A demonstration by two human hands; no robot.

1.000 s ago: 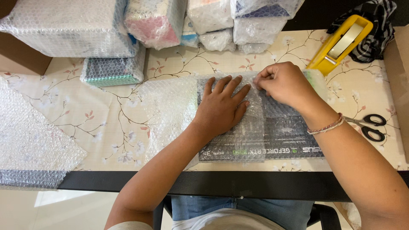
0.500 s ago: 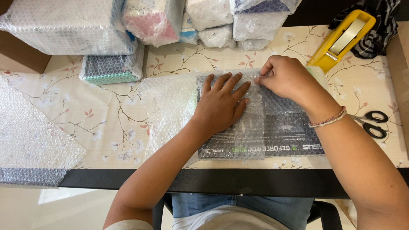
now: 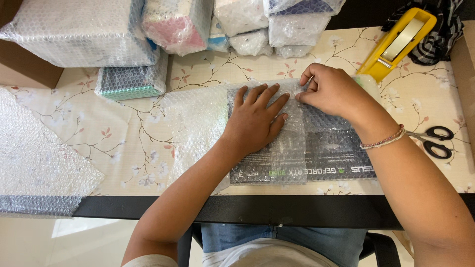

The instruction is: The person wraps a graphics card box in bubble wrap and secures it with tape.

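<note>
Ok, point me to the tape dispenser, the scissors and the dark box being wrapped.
tape dispenser [image 3: 396, 47], head view, on its yellow body.
scissors [image 3: 438, 141], head view, on the black handles.
dark box [image 3: 331, 153], head view, on its bubble-wrapped top face.

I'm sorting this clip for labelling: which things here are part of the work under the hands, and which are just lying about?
In hand:
- left hand, flat on the wrap
- right hand, pinching the wrap's edge
- bubble wrap sheet
- dark flat box

Lying about:
- yellow tape dispenser
- scissors
- wrapped parcels
- spare bubble wrap
- checked cloth
</note>
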